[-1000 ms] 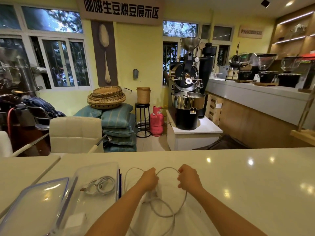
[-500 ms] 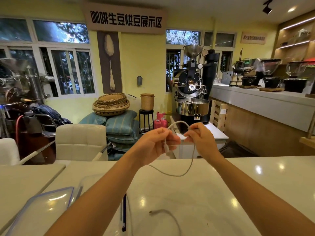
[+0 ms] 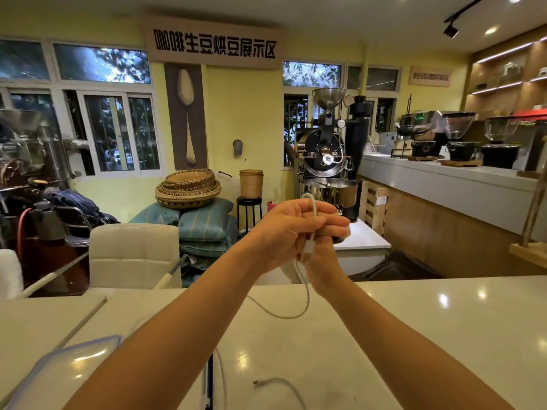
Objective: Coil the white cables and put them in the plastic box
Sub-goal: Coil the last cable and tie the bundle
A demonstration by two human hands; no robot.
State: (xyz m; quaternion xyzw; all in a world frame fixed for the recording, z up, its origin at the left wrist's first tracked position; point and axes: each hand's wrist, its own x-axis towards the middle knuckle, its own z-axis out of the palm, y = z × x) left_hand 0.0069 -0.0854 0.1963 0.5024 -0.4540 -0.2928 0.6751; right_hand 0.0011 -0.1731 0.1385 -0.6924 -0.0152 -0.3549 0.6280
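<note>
The white cable (image 3: 313, 207) is now folded into a small loop that stands up just above the fingers (image 3: 337, 227). The rest of it hangs below them in a slack curve over the bench (image 3: 429, 335). Half a second ago the two hands were a little apart, each pinching the cable with a short arc between them. Now the left hand (image 3: 281, 229) has closed over the right hand (image 3: 321, 261), so I judge that one turn is gathered and the coil is only begun. The left fingers are curled round the cable; the right ones are mostly hidden, but they seem to pinch the white plug (image 3: 309, 247). One second ago both hands were low at the bench and the cable lay there in a wide ring. A cable end (image 3: 266, 382) lies on the bench well below the fingers; whether it is the same cable I cannot tell. The plastic box (image 3: 209, 371), below and left of the fingers, is mostly covered by the left forearm, with its lid (image 3: 68, 362) further left
</note>
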